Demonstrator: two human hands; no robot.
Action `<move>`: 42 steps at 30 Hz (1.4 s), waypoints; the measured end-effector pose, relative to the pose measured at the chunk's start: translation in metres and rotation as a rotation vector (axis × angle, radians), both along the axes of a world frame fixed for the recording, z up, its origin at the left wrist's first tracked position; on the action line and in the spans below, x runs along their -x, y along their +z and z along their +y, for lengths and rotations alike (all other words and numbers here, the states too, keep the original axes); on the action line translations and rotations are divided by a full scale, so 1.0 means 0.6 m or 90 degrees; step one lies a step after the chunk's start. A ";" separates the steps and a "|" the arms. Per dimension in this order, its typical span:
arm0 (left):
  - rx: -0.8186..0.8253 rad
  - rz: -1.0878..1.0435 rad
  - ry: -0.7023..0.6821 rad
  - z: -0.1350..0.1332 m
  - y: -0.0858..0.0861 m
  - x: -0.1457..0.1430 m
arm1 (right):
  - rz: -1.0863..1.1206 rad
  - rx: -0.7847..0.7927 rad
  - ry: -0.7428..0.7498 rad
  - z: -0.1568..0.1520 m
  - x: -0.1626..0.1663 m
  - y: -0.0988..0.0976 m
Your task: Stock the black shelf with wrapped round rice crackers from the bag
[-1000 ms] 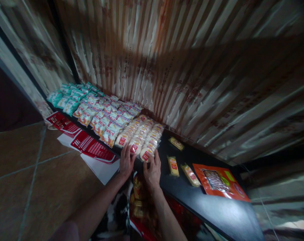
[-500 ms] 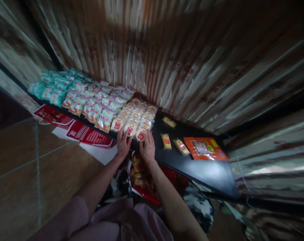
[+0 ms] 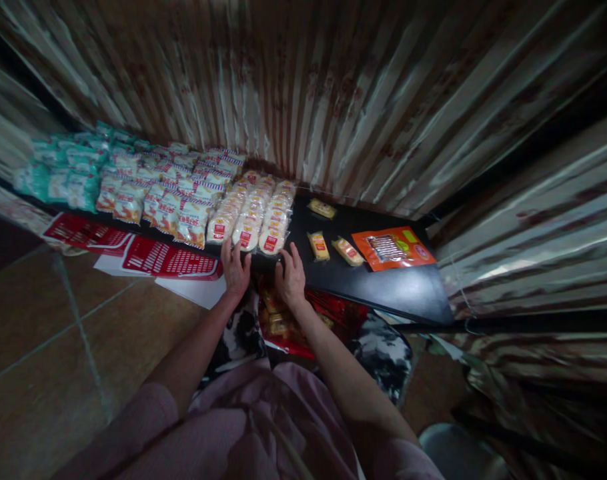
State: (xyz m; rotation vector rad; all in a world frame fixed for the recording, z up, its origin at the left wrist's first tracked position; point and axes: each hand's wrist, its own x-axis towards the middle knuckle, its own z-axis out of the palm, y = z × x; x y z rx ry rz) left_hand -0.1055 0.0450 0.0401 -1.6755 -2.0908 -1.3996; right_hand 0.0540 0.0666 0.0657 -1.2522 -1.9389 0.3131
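Note:
Rows of round, pale, clear-wrapped snack cakes [image 3: 256, 215] with red labels lie overlapping on a narrow black shelf [image 3: 383, 287]. At their front edge rests my left hand [image 3: 237, 272], its fingers stretched out and the tips close to the front cakes; whether they touch is hard to tell. My right hand [image 3: 291, 275] is just off the front right cake, thumb and fingers apart, holding nothing. Left of the cakes stand rows of white and orange snack packets [image 3: 191, 220], and beyond them a pile of teal packets [image 3: 81, 190].
Several small yellow packets [image 3: 318, 246] and an orange pouch [image 3: 393, 248] lie to the right on the shelf. Below are red printed cartons or bags [image 3: 168, 259] and a red bag [image 3: 333, 310] holding yellow packets. A pleated curtain [image 3: 293, 100] hangs behind.
The view has shifted, so the shelf sits farther left and higher. My right hand has drawn back from the front right cake, and its fingers have spread.

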 end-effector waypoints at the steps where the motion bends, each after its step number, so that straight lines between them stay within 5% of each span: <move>1: -0.002 0.003 -0.002 0.001 0.002 0.000 | 0.004 -0.002 -0.003 0.000 -0.002 0.000; 17: -0.005 0.037 -0.024 0.001 0.020 -0.006 | 0.044 -0.033 0.013 -0.001 -0.003 0.003; 25: 0.023 -0.023 -0.071 -0.068 0.023 -0.064 | 0.083 0.001 0.073 -0.082 -0.032 -0.034; 30: 0.200 -0.050 -0.250 -0.115 -0.026 -0.134 | -0.012 0.103 0.090 -0.125 -0.074 -0.099; 36: 0.636 -0.014 -0.289 -0.135 -0.095 -0.167 | -0.041 0.298 -0.099 -0.144 -0.144 -0.178; 42: 0.705 -0.016 -0.333 -0.142 -0.106 -0.166 | -0.004 0.322 -0.191 -0.138 -0.179 -0.186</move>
